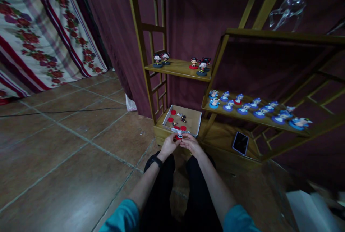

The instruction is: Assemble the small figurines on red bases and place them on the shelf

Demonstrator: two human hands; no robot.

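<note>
A small figurine [179,133] with a pale head stands on a red base between my two hands, just in front of the cardboard box [193,119]. My left hand [169,145] pinches it from the left, fingers closed at the red base. From the other side, my right hand [192,144] has its fingertips closed against the same figurine. Inside the box lie several red discs [170,119] and a few loose small figures, among them a dark one [183,118]. Details of the held figurine are too small to make out.
Dark-haired figurines [203,67] stand on the upper wooden shelf [178,68]. Blue-based figurines [244,108] fill the right shelf. A tablet or phone [240,143] lies on the lower board. A glass horse [291,7] stands at top right. A cable [67,112] crosses the tiled floor.
</note>
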